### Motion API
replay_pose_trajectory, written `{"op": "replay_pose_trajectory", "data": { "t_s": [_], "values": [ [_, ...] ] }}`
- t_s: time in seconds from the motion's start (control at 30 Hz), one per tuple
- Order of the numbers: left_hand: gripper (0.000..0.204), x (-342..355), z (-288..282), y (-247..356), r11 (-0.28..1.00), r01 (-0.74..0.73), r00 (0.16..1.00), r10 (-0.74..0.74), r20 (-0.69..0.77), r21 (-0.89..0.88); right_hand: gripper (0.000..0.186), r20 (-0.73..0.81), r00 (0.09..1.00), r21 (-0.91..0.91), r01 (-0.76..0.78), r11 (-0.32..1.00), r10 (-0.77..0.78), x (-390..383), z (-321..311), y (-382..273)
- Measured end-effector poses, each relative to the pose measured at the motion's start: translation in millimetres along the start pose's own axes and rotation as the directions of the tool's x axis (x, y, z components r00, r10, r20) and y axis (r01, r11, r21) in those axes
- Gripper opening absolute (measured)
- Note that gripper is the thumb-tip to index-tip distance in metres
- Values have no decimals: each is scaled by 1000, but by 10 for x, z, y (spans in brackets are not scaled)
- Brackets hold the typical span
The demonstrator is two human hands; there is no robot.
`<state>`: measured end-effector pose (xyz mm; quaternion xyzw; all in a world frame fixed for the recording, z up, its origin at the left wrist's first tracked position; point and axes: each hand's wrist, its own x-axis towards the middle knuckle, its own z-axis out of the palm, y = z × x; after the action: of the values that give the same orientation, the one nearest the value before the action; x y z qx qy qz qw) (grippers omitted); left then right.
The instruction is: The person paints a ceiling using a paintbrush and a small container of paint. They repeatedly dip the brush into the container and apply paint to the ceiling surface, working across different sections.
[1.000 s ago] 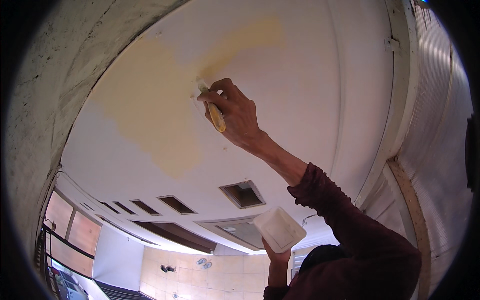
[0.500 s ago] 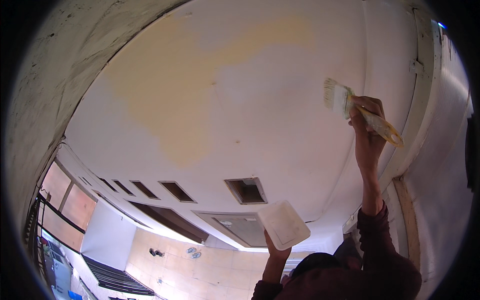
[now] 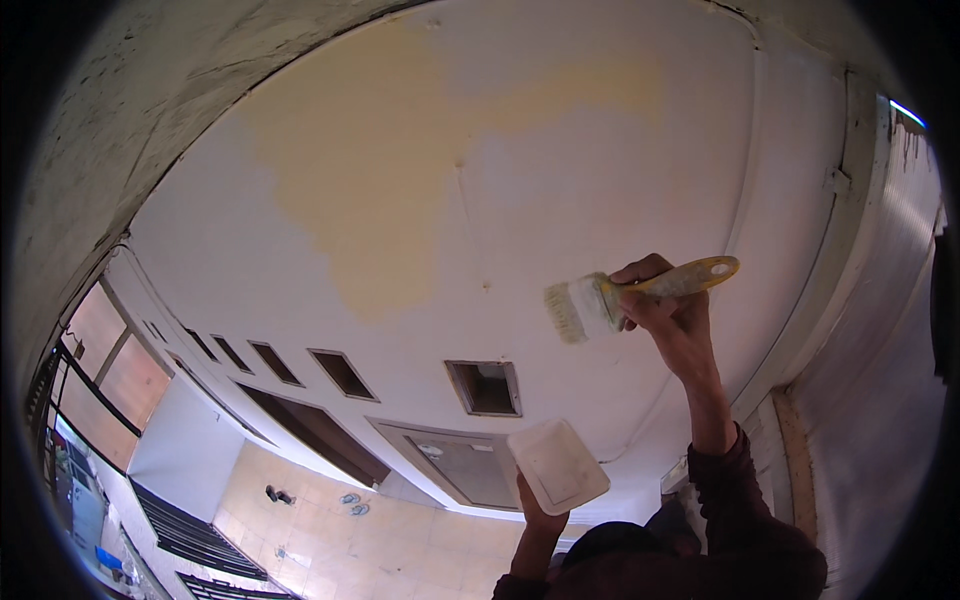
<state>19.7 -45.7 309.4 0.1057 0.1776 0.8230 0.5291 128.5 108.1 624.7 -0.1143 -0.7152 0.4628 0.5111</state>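
A wide paintbrush (image 3: 590, 304) with pale bristles and a paint-smeared yellow handle is gripped in my right hand (image 3: 668, 315). Its bristles point left, close to the whitish wall (image 3: 560, 210); whether they touch it I cannot tell. Lower down, my left hand (image 3: 542, 512) holds a rectangular white plastic container (image 3: 560, 465) by its lower left side, fingers partly hidden behind it. What the container holds cannot be made out. A pale yellow patch (image 3: 370, 170) spreads over the wall's upper left part.
A small square opening (image 3: 484, 387) and a row of slot-like openings lie below the brush. A door (image 3: 455, 465) stands beneath them. Footwear (image 3: 353, 504) lies on the tiled floor (image 3: 410, 540). Black railings (image 3: 190, 530) are at lower left, corrugated sheeting (image 3: 870, 360) at right.
My right hand has brought the paintbrush down and to the left across the wall, its bristles still pointing left. The left hand keeps hold of the container. The whole view has tilted slightly.
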Motion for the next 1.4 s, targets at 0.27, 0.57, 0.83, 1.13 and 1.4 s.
{"op": "replay_pose_trajectory", "data": {
  "t_s": [0.27,0.57,0.83,1.13,1.4],
  "values": [
    [59,114,392,141,999,-21,999,23,48,-40,19,537,814,-540,130,831,222,-734,285,559],
    [57,322,607,184,981,48,996,-32,83,-189,14,408,906,-508,120,853,115,-471,127,428],
    [54,349,825,231,994,-16,995,26,91,-106,15,507,854,-580,235,780,120,-344,204,527],
    [64,426,695,180,999,-13,996,16,91,-39,17,488,842,-578,114,808,230,-481,240,591],
    [62,475,686,206,993,-21,999,26,38,-113,24,201,851,-251,-434,865,485,-536,6,655]
  ]
}}
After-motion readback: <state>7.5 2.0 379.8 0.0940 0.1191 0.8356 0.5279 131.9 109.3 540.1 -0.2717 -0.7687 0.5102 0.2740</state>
